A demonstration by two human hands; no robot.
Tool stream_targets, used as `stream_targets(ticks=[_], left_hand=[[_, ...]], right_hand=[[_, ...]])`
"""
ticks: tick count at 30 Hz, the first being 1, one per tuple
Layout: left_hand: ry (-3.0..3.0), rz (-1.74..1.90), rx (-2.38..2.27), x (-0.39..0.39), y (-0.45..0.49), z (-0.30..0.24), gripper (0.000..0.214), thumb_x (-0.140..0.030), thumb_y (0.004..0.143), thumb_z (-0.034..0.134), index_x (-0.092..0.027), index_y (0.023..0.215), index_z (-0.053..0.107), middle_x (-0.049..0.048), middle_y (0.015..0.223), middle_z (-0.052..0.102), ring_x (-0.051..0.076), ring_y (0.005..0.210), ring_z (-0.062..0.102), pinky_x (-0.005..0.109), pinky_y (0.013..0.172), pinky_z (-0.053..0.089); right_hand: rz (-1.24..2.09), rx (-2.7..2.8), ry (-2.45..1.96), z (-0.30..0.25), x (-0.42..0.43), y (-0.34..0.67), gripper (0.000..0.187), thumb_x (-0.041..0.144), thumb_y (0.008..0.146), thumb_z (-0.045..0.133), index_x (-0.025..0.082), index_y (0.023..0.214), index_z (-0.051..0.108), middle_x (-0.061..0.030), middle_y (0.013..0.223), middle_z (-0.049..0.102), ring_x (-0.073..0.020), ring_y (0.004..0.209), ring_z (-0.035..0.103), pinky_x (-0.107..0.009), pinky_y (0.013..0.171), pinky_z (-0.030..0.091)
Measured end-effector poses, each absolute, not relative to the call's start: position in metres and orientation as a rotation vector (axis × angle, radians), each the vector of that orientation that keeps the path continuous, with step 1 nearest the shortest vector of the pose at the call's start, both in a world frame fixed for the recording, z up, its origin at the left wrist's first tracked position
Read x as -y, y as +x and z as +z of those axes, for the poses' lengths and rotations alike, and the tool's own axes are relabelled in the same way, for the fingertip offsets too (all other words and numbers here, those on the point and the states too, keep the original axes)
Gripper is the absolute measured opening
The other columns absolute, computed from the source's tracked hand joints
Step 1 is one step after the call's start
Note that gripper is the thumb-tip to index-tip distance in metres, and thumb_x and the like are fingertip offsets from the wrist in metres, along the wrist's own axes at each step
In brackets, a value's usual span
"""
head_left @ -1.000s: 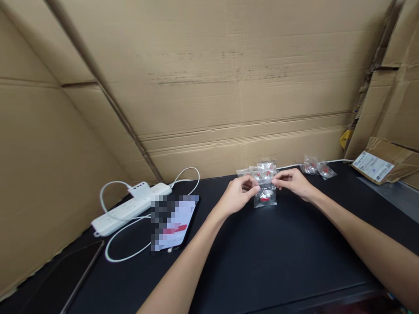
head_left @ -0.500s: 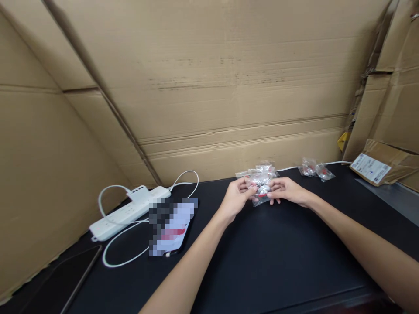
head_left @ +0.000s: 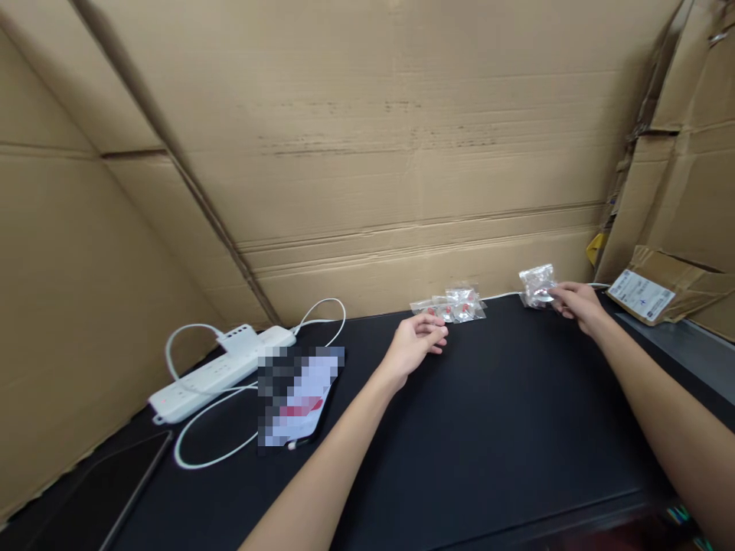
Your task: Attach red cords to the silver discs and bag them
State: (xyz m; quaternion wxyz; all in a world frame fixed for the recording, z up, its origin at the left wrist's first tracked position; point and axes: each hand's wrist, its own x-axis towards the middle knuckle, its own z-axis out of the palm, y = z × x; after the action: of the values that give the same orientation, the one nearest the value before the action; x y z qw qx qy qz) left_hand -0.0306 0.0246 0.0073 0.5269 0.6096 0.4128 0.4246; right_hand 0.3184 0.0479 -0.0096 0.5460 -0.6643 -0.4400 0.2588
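Note:
My right hand [head_left: 577, 304], its thumb and fingers pinched, grips a small clear plastic bag [head_left: 538, 282] with something shiny and silvery inside. That bag is at the back right of the black table, where it covers most of the other bags lying there. My left hand [head_left: 422, 343] hovers over the table with loosely bent fingers and nothing visible in them. Just beyond its fingertips lies a group of clear bags [head_left: 464, 308] holding small silvery pieces with red parts, against the cardboard wall.
On the left are a white power strip [head_left: 223, 375] with looping cables, a phone-like device [head_left: 307, 405] with a blurred screen, and a dark tablet-like slab [head_left: 109, 490]. A torn cardboard box [head_left: 643, 295] with a white label stands at right. Cardboard walls [head_left: 367, 153] enclose the table.
My right hand has carried the bagged silvery piece from the middle to the back right, beside the bags there. My left hand has let go of it and stays near the middle group.

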Motion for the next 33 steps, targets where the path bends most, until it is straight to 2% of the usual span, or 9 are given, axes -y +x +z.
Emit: stream_targets(ticks=[4, 9, 13, 18, 22, 24, 27, 30, 33], left_hand=[[1.469, 0.989, -0.994, -0.024, -0.030, 0.008, 0.020, -0.024, 0.077, 0.069, -0.011, 0.090, 0.062, 0.0106, 0.085, 0.067, 0.016, 0.071, 0.065, 0.029, 0.063, 0.055], [1.511, 0.969, -1.012, -0.025, -0.031, 0.007, 0.020, -0.025, 0.077, 0.068, -0.011, 0.090, 0.062, 0.0102, 0.084, 0.067, 0.016, 0.070, 0.065, 0.029, 0.061, 0.054], [1.555, 0.966, -1.024, -0.027, -0.031, 0.005, 0.019, -0.025, 0.077, 0.067, -0.012, 0.089, 0.062, 0.0096, 0.083, 0.067, 0.016, 0.070, 0.064, 0.029, 0.061, 0.053], [1.681, 0.986, -1.096, -0.029, -0.032, 0.001, 0.015, -0.025, 0.077, 0.064, -0.014, 0.087, 0.063, 0.0078, 0.081, 0.067, 0.018, 0.071, 0.064, 0.031, 0.062, 0.053], [2.012, 1.021, -1.236, -0.028, -0.034, -0.003, 0.008, -0.024, 0.080, 0.059, -0.018, 0.084, 0.064, 0.0057, 0.082, 0.068, 0.020, 0.079, 0.064, 0.034, 0.073, 0.051], [2.210, 1.014, -1.306, -0.026, -0.034, -0.006, 0.009, -0.023, 0.082, 0.057, -0.019, 0.086, 0.064, 0.0058, 0.088, 0.068, 0.022, 0.087, 0.062, 0.037, 0.080, 0.049], [2.433, 0.965, -1.346, -0.025, -0.032, -0.013, 0.012, -0.021, 0.082, 0.057, -0.019, 0.092, 0.064, 0.0071, 0.094, 0.067, 0.025, 0.097, 0.057, 0.040, 0.088, 0.046], [2.501, 0.926, -1.378, -0.025, -0.031, -0.018, 0.014, -0.022, 0.084, 0.056, -0.018, 0.094, 0.064, 0.0083, 0.098, 0.066, 0.026, 0.100, 0.054, 0.039, 0.090, 0.044], [2.533, 0.870, -1.459, -0.024, -0.030, -0.018, 0.017, -0.025, 0.085, 0.054, -0.017, 0.096, 0.064, 0.0099, 0.099, 0.064, 0.027, 0.101, 0.052, 0.041, 0.089, 0.044]], right_hand=[[0.483, 1.045, -1.784, -0.019, -0.047, 0.344, 0.025, 0.037, 0.062, 0.075, 0.015, 0.062, 0.063, 0.0009, 0.041, 0.048, -0.0089, 0.037, 0.039, -0.021, 0.036, 0.026], [0.292, 1.152, -1.961, -0.018, -0.053, 0.355, 0.025, 0.034, 0.052, 0.082, 0.014, 0.060, 0.069, -0.0087, 0.058, 0.062, -0.0189, 0.056, 0.055, -0.029, 0.052, 0.038], [0.114, 1.288, -2.104, -0.018, -0.053, 0.355, 0.028, 0.040, 0.058, 0.078, 0.014, 0.067, 0.072, -0.0137, 0.067, 0.065, -0.0292, 0.069, 0.061, -0.038, 0.063, 0.042], [-0.094, 1.232, -2.098, -0.010, -0.048, 0.347, 0.023, 0.035, 0.066, 0.070, 0.015, 0.077, 0.072, -0.0155, 0.076, 0.068, -0.0297, 0.074, 0.063, -0.039, 0.066, 0.045], [-0.212, 1.254, -2.049, -0.007, -0.047, 0.324, 0.025, 0.035, 0.075, 0.060, 0.017, 0.089, 0.071, -0.0154, 0.089, 0.068, -0.0310, 0.084, 0.064, -0.041, 0.072, 0.048], [-0.309, 1.448, -1.917, -0.011, -0.048, 0.303, 0.028, 0.034, 0.079, 0.056, 0.015, 0.095, 0.069, -0.0161, 0.097, 0.067, -0.0309, 0.090, 0.064, -0.042, 0.078, 0.049], [-0.346, 1.870, -1.608, -0.023, -0.051, 0.261, 0.038, 0.036, 0.087, 0.050, 0.014, 0.115, 0.063, -0.0177, 0.115, 0.062, -0.0299, 0.108, 0.059, -0.042, 0.095, 0.045], [-0.230, 2.198, -1.411, -0.034, -0.050, 0.225, 0.054, 0.043, 0.090, 0.047, 0.017, 0.137, 0.047, -0.0160, 0.141, 0.047, -0.0311, 0.129, 0.045, -0.046, 0.103, 0.039], [-0.109, 2.333, -1.314, -0.036, -0.044, 0.204, 0.052, 0.044, 0.094, 0.043, 0.018, 0.138, 0.046, -0.0141, 0.141, 0.048, -0.0294, 0.130, 0.043, -0.047, 0.104, 0.037]])
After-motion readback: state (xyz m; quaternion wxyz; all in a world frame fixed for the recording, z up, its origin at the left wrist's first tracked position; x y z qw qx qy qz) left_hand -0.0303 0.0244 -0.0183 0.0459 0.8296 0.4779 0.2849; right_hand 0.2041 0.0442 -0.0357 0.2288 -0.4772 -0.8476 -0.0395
